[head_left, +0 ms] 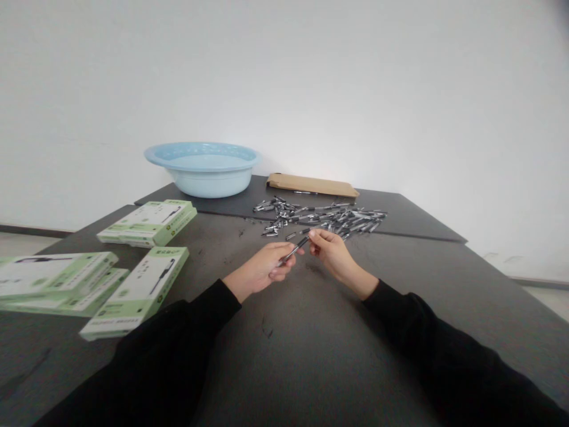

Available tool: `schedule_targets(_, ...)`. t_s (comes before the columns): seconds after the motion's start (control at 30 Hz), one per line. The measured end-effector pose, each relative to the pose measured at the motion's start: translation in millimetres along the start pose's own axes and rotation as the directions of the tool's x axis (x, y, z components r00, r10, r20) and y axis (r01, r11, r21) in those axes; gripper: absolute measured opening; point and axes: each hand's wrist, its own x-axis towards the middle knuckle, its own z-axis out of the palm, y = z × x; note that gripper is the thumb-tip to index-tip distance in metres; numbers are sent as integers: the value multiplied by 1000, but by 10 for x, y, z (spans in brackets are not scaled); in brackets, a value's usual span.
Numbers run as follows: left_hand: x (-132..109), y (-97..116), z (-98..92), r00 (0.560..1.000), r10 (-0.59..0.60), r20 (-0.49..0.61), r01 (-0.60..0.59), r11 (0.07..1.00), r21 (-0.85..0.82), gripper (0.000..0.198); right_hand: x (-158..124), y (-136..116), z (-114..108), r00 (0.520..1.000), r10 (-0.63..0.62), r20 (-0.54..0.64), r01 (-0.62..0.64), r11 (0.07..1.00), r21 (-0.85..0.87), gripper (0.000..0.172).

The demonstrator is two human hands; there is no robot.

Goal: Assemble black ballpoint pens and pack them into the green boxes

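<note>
Two bare hands in black sleeves meet above the middle of a dark grey tabletop [391, 279], holding one slim pen [294, 251] between them. The left hand [268, 265] is closed around the pen's lower part, its fingers curled beneath. The right hand [329, 252] has thumb and fingertips pinched narrow at the pen's upper end. The pen is tilted, its upper end leaning toward the tabletop's far right corner.

Just past the hands, toward the far edge, a loose heap of pens and pen parts [355, 220], black, clear and silvery, sprawls across a seam in the tabletop. Beyond the heap, a flat brown paper packet [313, 184] lies along the far edge, close to a pale wall [338, 83]. A wide, light blue basin [213, 182] stands near the far left corner.

Along the left edge lie green and white boxes printed with a black pen: one group [144, 222] nearer the basin, an overlapping pile [53, 276] at the edge itself, and a single box [138, 293] beside the left sleeve [164, 350].
</note>
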Motion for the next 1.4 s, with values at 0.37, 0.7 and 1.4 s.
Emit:
schedule_targets(0.37,3,3,-52,998,-41,47,41,999,3,21,-8,23,24,998,67,20,-69,995,75,33)
schedule_targets(0.7,42,-104,35,958,180,-223,-116,955,273,24,27,127,-29,998,43,-36,-42,999,28,32)
schedule_targets(1.4,-180,464,-389,822,480,-305,-317,832,456,33,177,245,81,855,-109,507,501,-85,-861,24)
